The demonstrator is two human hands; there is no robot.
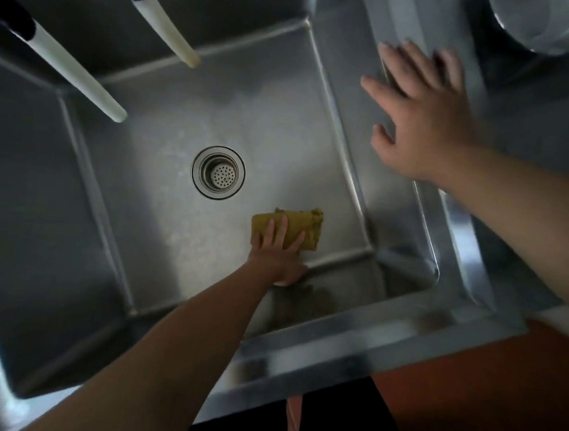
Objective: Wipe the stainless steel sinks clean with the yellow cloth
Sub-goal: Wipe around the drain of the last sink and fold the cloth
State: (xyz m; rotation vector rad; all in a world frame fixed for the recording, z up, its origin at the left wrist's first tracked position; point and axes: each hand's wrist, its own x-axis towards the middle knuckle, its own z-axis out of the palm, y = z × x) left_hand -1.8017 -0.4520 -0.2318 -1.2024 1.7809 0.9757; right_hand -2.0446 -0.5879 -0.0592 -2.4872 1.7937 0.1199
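Your left hand (278,249) presses flat, fingers spread, on the folded yellow cloth (289,227) on the sink (165,143) floor near its front right corner, short of the drain (218,172), while your right hand (426,114) rests open and empty on the right rim.

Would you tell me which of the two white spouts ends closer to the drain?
The lower-left spout; its tip stops nearer the drain than the upper spout, which ends by the back wall.

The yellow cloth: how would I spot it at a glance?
Look into the deep steel sink and find the round drain in its floor. Just nearer the person, the yellow cloth lies folded under the left hand. It is the only coloured thing in the grey basin.
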